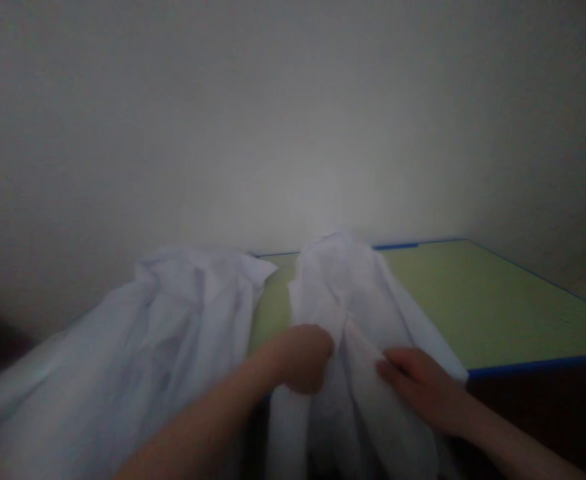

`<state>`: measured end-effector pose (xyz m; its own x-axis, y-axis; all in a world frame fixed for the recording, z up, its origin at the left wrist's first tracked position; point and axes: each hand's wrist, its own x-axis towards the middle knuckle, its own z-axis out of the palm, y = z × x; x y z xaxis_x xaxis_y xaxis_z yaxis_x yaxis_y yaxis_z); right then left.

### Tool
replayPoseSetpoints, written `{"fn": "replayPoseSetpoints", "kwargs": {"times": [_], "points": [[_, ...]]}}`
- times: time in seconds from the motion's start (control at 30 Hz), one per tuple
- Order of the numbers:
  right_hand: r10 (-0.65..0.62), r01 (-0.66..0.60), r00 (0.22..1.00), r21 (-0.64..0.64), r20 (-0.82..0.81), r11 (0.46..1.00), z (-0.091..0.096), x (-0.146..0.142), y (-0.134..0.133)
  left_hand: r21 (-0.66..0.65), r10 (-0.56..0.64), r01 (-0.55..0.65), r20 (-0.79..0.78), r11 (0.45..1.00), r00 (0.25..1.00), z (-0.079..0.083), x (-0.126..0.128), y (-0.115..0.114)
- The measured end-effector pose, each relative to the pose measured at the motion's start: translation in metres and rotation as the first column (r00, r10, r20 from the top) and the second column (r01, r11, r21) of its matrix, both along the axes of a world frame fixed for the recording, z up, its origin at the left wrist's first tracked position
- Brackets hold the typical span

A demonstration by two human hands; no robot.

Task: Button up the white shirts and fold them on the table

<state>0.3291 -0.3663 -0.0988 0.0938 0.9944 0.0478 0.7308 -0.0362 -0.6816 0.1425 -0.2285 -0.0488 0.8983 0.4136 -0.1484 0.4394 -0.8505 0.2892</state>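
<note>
A white cloth garment lies over the front of the table and hangs down past its edge. Its front is parted in the middle, and my two hands are on either side of the parting. My left hand is closed on the left edge of the cloth. Thumb and fingers of my right hand pinch the right edge. The garment's lower part drops out of view at the bottom, and blur hides its fine details.
Another heap of white cloth lies to the left, draped over the table edge. The table top is pale green with a blue border and stands against a plain grey wall. Dark space shows below the table at right.
</note>
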Motion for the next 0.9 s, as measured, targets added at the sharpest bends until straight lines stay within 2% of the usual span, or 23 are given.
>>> {"fn": "replayPoseSetpoints", "kwargs": {"times": [0.07,0.1,0.17,0.2,0.3,0.37,0.43,0.53,0.6,0.7,0.9], "points": [[0.011,-0.012,0.999,0.025,0.043,1.0,0.003,0.0,-0.002,-0.184,0.029,-0.02,0.044,0.983,0.999,0.001,-0.011,0.008],[0.014,-0.018,0.997,0.05,0.078,0.999,0.005,-0.001,-0.003,-0.323,0.068,-0.031,0.103,0.946,0.992,-0.001,-0.016,0.011],[0.006,-0.028,0.986,0.132,0.164,0.991,0.006,-0.005,-0.007,-0.57,0.204,-0.047,0.214,0.82,0.955,-0.011,-0.023,0.013],[0.003,-0.041,0.979,0.183,0.206,0.982,0.006,-0.008,-0.009,-0.649,0.276,-0.053,0.247,0.759,0.929,-0.019,-0.026,0.01],[0.009,-0.115,0.949,0.32,0.315,0.94,0.002,-0.017,-0.017,-0.774,0.439,-0.074,0.275,0.629,0.856,-0.044,-0.029,-0.009],[0.015,-0.157,0.933,0.37,0.361,0.916,-0.001,-0.024,-0.021,-0.816,0.495,-0.08,0.267,0.573,0.827,-0.056,-0.028,-0.024],[0.003,-0.161,0.93,0.401,0.367,0.902,-0.003,-0.03,-0.023,-0.826,0.517,-0.089,0.26,0.556,0.816,-0.062,-0.027,-0.035],[-0.03,-0.127,0.946,0.456,0.323,0.881,-0.006,-0.038,-0.024,-0.802,0.514,-0.101,0.275,0.588,0.813,-0.062,-0.026,-0.045],[-0.035,-0.12,0.959,0.516,0.281,0.848,-0.011,-0.043,-0.023,-0.788,0.502,-0.089,0.297,0.609,0.812,-0.061,-0.027,-0.049],[-0.007,-0.134,0.972,0.578,0.236,0.805,-0.022,-0.048,-0.021,-0.789,0.488,-0.061,0.315,0.611,0.814,-0.062,-0.027,-0.053],[0.022,-0.112,0.985,0.537,0.171,0.836,-0.038,-0.053,-0.021,-0.81,0.472,-0.032,0.308,0.586,0.826,-0.068,-0.027,-0.058]]}}
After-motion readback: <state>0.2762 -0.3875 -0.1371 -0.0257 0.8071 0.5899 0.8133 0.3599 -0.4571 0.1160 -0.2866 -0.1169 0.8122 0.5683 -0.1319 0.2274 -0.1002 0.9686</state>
